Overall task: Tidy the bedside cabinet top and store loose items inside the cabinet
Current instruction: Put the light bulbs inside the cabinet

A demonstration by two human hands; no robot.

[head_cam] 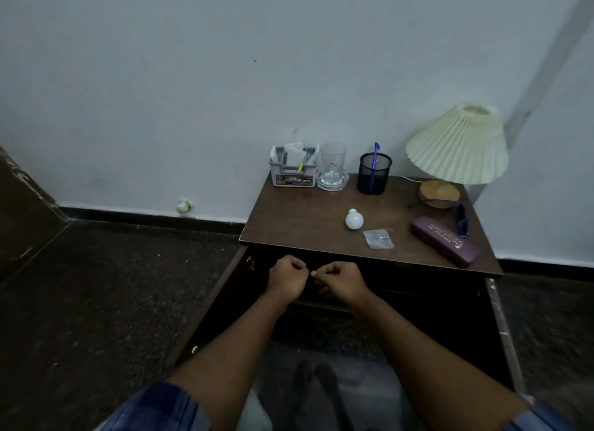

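Note:
The brown bedside cabinet (pixel 299 220) stands against the wall with both doors swung open and a dark interior. On its top lie a white light bulb (pixel 354 219), a small clear plastic packet (pixel 378 238), a purple glasses case (pixel 445 240) and dark blue glasses (pixel 462 220). My left hand (pixel 287 277) and my right hand (pixel 340 281) hover side by side just below the top's front edge, in front of the opening. Both have curled fingers, and I see nothing in them.
Along the back of the top stand a grey organiser (pixel 293 170) with papers, a drinking glass (pixel 333 165) on a glass dish, a black mesh pen cup (pixel 374 173) with a blue pen, and a pleated lamp (pixel 456 147). The open doors (pixel 218 302) flank my arms.

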